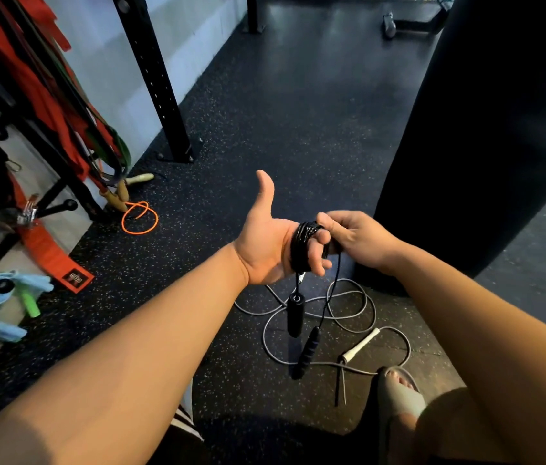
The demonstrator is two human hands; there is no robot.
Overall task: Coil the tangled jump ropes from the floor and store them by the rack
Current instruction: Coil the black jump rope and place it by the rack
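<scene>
Nearest the camera: two bare forearms, plus a foot in a grey slide sandal [399, 394] at lower right. Left hand [265, 243] is palm up, thumb stuck out wide, fingers loosely bent and acting as a spool, with the black jump rope [305, 243] wound round them in several turns. Right hand [355, 236] pinches the rope's free run right beside the coil, fingers curled on it. Two black handles [295, 315] hang below the hands, one short off the coil, the other lower on the loose tail, both clear of the floor. Judged step: coiling rope one, nearly done, only a short tail left. The next move calls for winding in the last turns, then tucking or knotting the tail so the coil holds once it slides off the fingers; the dangling handles will swing and could pull turns loose. On the floor just past the hands, the grey jump rope [318, 317] with a white handle [360, 345] lies in crossed loops, not yet coiled. Further left, the orange jump rope [140, 218] lies looped by wooden handles [119, 196] at the foot of the rack [154, 78], close to hanging red and green bands [73, 105]. A black punch bag [483, 129] stands to the right. Drop-off is by the rack, well apart from the hands.
</scene>
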